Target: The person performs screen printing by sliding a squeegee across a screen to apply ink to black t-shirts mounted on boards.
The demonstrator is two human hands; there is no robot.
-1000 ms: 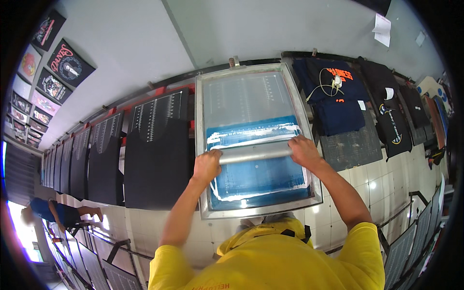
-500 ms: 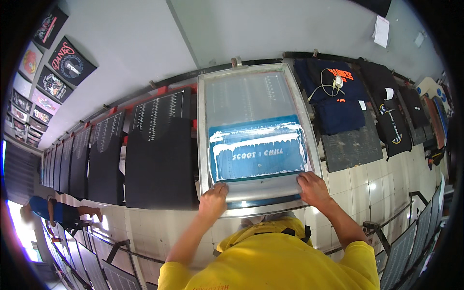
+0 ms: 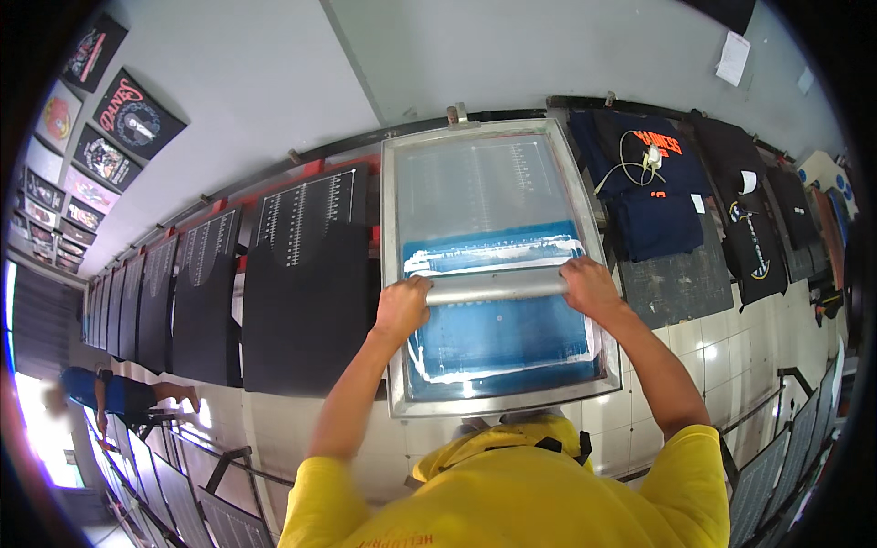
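Note:
A screen printing frame [image 3: 614,376] with a metal rim lies flat in front of me, its mesh grey at the far end and blue [image 3: 502,338] nearer me. Across the blue part rests a wide silver squeegee [image 3: 496,286]. My left hand [image 3: 403,307] is closed round its left end and my right hand [image 3: 590,287] round its right end. White ink [image 3: 493,265] lies in a band along the squeegee's far side, and streaks of it edge the blue area. Any lettering on the mesh is mostly hidden by the squeegee.
Black shirts on printing boards [image 3: 306,310] run in a row to the left. On the right are folded navy shirts [image 3: 658,224] with a white cable [image 3: 630,169] on top, then black printed shirts [image 3: 735,201]. Another person [image 3: 114,395] is at the far left; more boards [image 3: 763,484] stand behind me.
Both hands have moved the squeegee away from me, from the near edge of the blue area to about its middle. White ink now lies beyond it, and the lettering is covered.

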